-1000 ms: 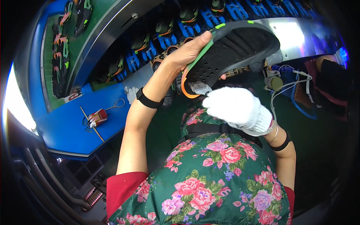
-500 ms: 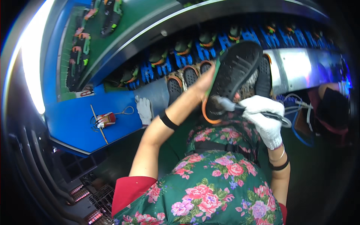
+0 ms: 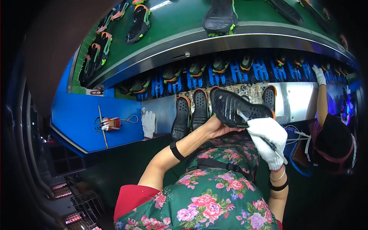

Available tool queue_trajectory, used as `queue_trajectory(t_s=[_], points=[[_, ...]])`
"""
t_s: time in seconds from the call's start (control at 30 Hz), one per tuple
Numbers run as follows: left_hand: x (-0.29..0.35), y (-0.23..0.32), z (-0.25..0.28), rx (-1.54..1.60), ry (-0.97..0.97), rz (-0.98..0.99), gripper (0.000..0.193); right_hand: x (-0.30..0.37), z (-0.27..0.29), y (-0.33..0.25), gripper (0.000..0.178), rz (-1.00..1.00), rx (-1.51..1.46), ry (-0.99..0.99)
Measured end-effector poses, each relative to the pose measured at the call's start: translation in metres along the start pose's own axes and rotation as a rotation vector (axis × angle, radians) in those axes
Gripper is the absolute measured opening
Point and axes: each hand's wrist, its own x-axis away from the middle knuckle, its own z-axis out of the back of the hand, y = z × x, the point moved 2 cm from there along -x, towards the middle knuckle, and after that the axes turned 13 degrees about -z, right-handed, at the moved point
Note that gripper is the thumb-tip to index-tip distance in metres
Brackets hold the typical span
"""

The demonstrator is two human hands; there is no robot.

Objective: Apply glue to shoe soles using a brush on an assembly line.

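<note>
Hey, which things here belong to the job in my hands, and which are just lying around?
In the job:
- black sole, left hand
- brush, gloved right hand
- similar soles alongside, probably

Apparently lying about:
- loose white glove
- red packet
- thin stick

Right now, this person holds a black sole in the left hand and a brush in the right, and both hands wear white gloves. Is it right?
Not both: the head view shows the left hand bare. It holds the black sole; the gloved right hand holds the brush.
</note>
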Motion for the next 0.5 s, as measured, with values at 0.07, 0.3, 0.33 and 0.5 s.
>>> queue_trajectory(t_s=[0.07, 0.3, 0.33, 0.5], points=[[0.0, 0.005, -0.021, 0.298, 0.046, 0.008, 0.058, 0.004, 0.001, -0.002, 0.017, 0.043, -0.055, 0.072], [0.008, 0.004, -0.016, 0.438, -0.121, -0.011, 0.069, 0.001, 0.005, -0.01, 0.016, 0.084, -0.046, 0.223], [0.006, 0.0, -0.018, 0.483, -0.187, -0.012, 0.075, -0.003, 0.006, -0.012, 0.016, 0.112, -0.022, 0.233], [-0.009, -0.016, -0.058, 0.189, 0.143, -0.022, 0.097, -0.011, 0.012, -0.01, 0.024, 0.122, 0.024, 0.216]])
